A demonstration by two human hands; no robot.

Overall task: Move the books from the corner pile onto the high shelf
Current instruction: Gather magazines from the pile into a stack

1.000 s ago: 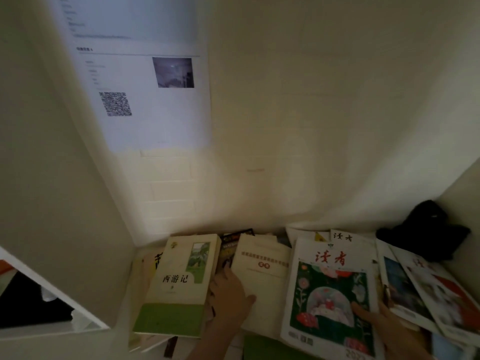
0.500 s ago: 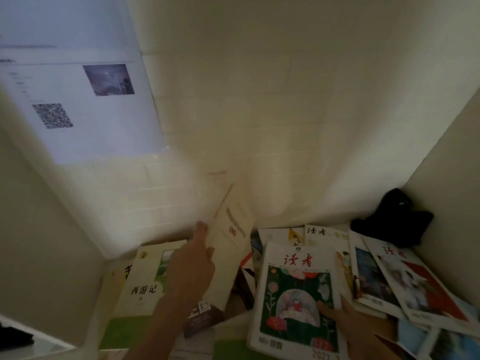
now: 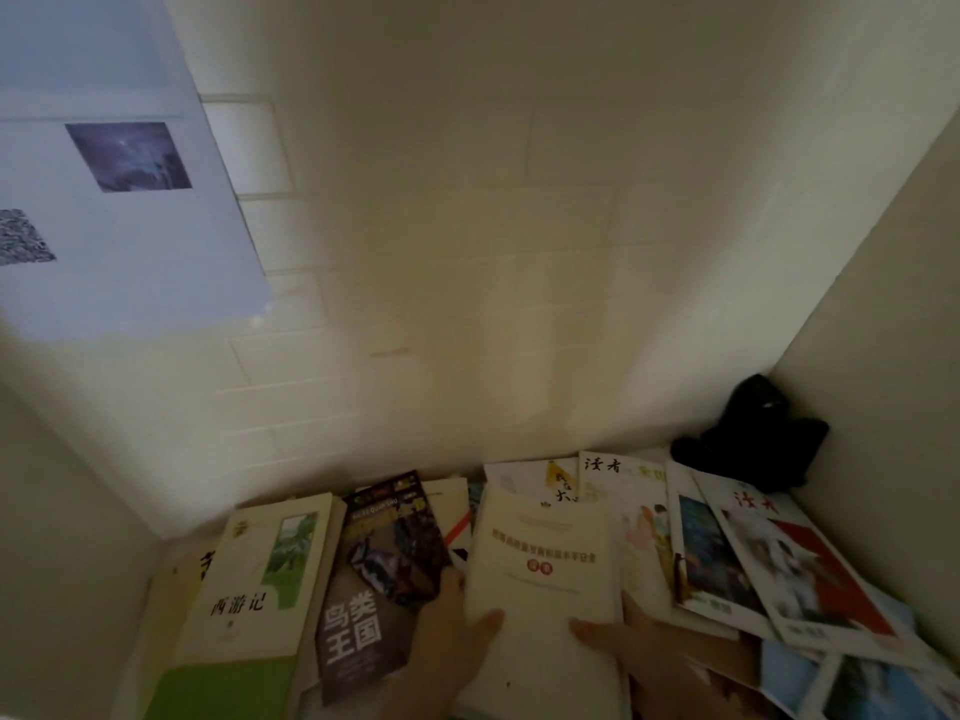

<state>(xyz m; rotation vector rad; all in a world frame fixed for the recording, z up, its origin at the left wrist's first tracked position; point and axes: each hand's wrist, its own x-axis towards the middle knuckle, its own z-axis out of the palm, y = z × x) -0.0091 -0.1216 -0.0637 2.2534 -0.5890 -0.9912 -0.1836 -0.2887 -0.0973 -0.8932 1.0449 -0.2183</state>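
We grip the cream booklet [image 3: 540,574] between both hands: left hand [image 3: 457,646] thumb over its near-left edge, right hand [image 3: 639,641] thumb curled on its near-right edge.

Dim, soft-blurred wide-angle view, darker corners

Left hand [image 3: 457,646] low in view, thumb laid forward, fingers hidden beneath what it grips. Right hand [image 3: 628,641] opposite, thumb pointing inward toward left thumb.
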